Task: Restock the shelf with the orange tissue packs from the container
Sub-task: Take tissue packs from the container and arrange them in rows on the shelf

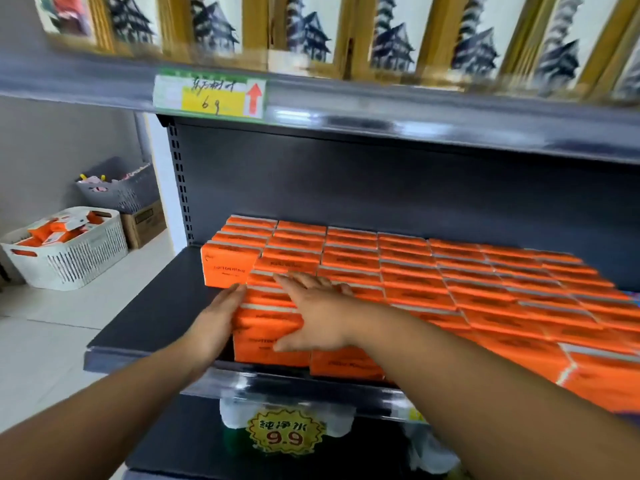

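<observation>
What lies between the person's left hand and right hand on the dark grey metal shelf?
In the head view, the front orange rectangular tissue packs lie between them: left hand against their left side, right hand flat across their top.

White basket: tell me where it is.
Head view, far left: the white basket sits on the floor, left of the shelf, with a cardboard box just behind it.

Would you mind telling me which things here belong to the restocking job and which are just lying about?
Job: orange tissue packs on the shelf; white container holding more packs; left hand and right hand touching the front packs.
Lying about: grey basket; cardboard box; 9.9 price sign; framed pictures above.
</observation>
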Demonstrator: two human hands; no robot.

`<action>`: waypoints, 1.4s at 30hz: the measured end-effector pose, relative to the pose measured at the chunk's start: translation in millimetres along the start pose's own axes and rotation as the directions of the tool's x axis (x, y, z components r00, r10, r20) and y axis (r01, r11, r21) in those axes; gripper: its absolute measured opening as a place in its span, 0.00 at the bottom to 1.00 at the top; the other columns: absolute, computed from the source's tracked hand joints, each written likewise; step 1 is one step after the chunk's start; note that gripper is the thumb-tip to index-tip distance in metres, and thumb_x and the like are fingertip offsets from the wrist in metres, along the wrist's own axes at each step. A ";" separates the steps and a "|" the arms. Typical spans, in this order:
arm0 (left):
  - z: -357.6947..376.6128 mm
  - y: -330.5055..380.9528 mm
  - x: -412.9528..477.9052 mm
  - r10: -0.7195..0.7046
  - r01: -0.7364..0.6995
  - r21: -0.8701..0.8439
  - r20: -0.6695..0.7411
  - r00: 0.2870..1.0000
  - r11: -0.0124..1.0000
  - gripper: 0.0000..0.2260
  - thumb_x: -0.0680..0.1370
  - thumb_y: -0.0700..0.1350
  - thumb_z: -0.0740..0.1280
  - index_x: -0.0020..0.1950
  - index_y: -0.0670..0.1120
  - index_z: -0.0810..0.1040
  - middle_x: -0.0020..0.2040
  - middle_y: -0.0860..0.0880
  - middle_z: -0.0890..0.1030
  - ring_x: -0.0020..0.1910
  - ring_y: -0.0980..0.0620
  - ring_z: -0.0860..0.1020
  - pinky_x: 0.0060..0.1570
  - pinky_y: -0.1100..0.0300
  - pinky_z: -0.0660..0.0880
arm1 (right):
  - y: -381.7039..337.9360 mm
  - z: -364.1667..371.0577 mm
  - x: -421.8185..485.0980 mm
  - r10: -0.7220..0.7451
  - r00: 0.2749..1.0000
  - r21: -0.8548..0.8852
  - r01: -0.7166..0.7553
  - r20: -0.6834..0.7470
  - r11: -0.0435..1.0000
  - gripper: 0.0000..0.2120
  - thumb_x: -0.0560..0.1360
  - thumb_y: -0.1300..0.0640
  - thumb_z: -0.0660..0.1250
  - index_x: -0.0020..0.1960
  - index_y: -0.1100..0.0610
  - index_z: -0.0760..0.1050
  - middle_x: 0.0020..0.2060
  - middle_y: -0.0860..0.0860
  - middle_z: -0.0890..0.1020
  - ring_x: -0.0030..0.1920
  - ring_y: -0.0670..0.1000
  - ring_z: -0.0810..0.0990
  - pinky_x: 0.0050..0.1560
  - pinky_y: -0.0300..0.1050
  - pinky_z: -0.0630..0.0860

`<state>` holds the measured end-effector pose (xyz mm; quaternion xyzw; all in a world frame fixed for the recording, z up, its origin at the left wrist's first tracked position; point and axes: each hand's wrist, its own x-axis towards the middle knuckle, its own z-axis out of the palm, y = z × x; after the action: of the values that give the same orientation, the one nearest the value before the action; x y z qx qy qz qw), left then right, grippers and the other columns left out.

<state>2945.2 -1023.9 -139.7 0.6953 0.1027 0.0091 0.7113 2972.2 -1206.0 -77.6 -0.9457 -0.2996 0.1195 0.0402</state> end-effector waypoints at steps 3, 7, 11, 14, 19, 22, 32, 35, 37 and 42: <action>1.6 15.5 -9.9 -0.008 0.017 0.119 -0.075 0.997 0.993 0.26 0.71 0.63 0.69 0.63 0.50 0.73 0.59 0.47 0.80 0.56 0.46 0.80 0.63 0.45 0.73 | 19.6 -8.9 -32.9 0.038 0.985 0.090 -0.023 -0.169 0.996 0.41 0.73 0.38 0.67 0.78 0.42 0.49 0.78 0.46 0.53 0.78 0.54 0.52 0.73 0.62 0.51; 24.8 40.5 -22.3 0.168 -0.110 0.456 -0.089 0.982 0.883 0.15 0.78 0.49 0.66 0.63 0.45 0.72 0.61 0.42 0.76 0.51 0.45 0.76 0.50 0.53 0.73 | 53.2 -14.9 -84.5 0.174 0.953 0.087 -0.157 -0.246 0.984 0.34 0.74 0.40 0.66 0.76 0.43 0.56 0.76 0.48 0.60 0.76 0.55 0.57 0.73 0.62 0.53; 71.1 65.6 -51.3 0.339 -0.140 0.938 0.026 0.940 0.316 0.25 0.75 0.56 0.67 0.70 0.50 0.66 0.66 0.44 0.68 0.66 0.41 0.67 0.63 0.45 0.63 | 72.8 -20.4 -139.2 0.227 0.929 0.038 -0.226 -0.292 0.973 0.31 0.75 0.43 0.66 0.75 0.44 0.58 0.73 0.48 0.64 0.73 0.55 0.62 0.70 0.59 0.56; 113.1 81.3 -77.0 0.383 -0.235 0.961 0.164 0.909 0.146 0.29 0.73 0.59 0.67 0.70 0.52 0.65 0.66 0.45 0.67 0.67 0.41 0.65 0.63 0.44 0.62 | 86.2 -25.8 -181.9 0.263 0.912 -0.001 -0.278 -0.314 0.961 0.31 0.76 0.44 0.65 0.75 0.46 0.58 0.74 0.49 0.64 0.74 0.55 0.61 0.70 0.60 0.56; 190.6 82.7 -114.2 0.340 -0.458 0.885 0.405 0.849 0.090 0.33 0.71 0.61 0.68 0.72 0.52 0.63 0.67 0.45 0.67 0.66 0.42 0.65 0.65 0.49 0.65 | 123.6 -16.9 -258.6 0.360 0.857 -0.002 -0.388 -0.368 0.922 0.30 0.75 0.44 0.65 0.73 0.47 0.60 0.73 0.49 0.66 0.72 0.54 0.65 0.66 0.59 0.61; 243.2 72.7 -132.3 0.302 -0.561 0.825 0.520 0.799 0.064 0.34 0.71 0.62 0.68 0.73 0.52 0.62 0.67 0.46 0.67 0.66 0.43 0.65 0.66 0.51 0.65 | 149.3 -2.9 -311.8 0.440 0.814 0.041 -0.460 -0.380 0.887 0.28 0.74 0.45 0.65 0.72 0.47 0.62 0.70 0.48 0.69 0.70 0.54 0.67 0.63 0.56 0.63; 413.5 36.5 -168.7 0.217 -0.776 0.625 0.748 0.627 0.087 0.33 0.70 0.59 0.70 0.72 0.52 0.63 0.70 0.46 0.69 0.68 0.43 0.67 0.67 0.54 0.64 | 230.6 50.6 -463.1 0.694 0.594 0.161 -0.701 -0.406 0.695 0.24 0.76 0.43 0.64 0.70 0.47 0.64 0.65 0.49 0.72 0.66 0.54 0.70 0.61 0.54 0.62; 454.0 20.9 -178.9 0.176 -0.826 0.554 0.808 0.563 0.099 0.33 0.71 0.58 0.71 0.73 0.52 0.63 0.70 0.47 0.68 0.69 0.44 0.67 0.67 0.55 0.65 | 248.9 73.5 -495.3 0.743 0.553 0.182 -0.742 -0.378 0.645 0.23 0.77 0.44 0.64 0.70 0.47 0.65 0.64 0.47 0.73 0.66 0.53 0.70 0.59 0.53 0.62; 478.1 7.5 -183.0 0.139 -0.858 0.503 0.847 0.513 0.106 0.33 0.71 0.58 0.71 0.72 0.51 0.63 0.69 0.47 0.69 0.68 0.45 0.68 0.65 0.54 0.67 | 260.0 89.5 -514.1 0.777 0.514 0.196 -0.773 -0.364 0.603 0.23 0.77 0.43 0.64 0.70 0.46 0.65 0.64 0.47 0.73 0.65 0.54 0.71 0.59 0.53 0.63; 516.6 -35.2 -184.1 -0.021 -0.897 0.420 0.907 0.422 0.137 0.33 0.71 0.58 0.71 0.72 0.54 0.62 0.67 0.51 0.72 0.64 0.48 0.73 0.62 0.52 0.71 | 285.2 147.0 -549.8 0.861 0.436 0.298 -0.812 -0.262 0.502 0.23 0.76 0.44 0.64 0.69 0.46 0.66 0.65 0.47 0.73 0.66 0.53 0.72 0.63 0.52 0.64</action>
<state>2842.5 -1563.7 -143.8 0.8757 -0.4635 -0.0908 0.1007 2658.9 -1755.3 -151.0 -0.9678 0.2301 -0.0419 0.0928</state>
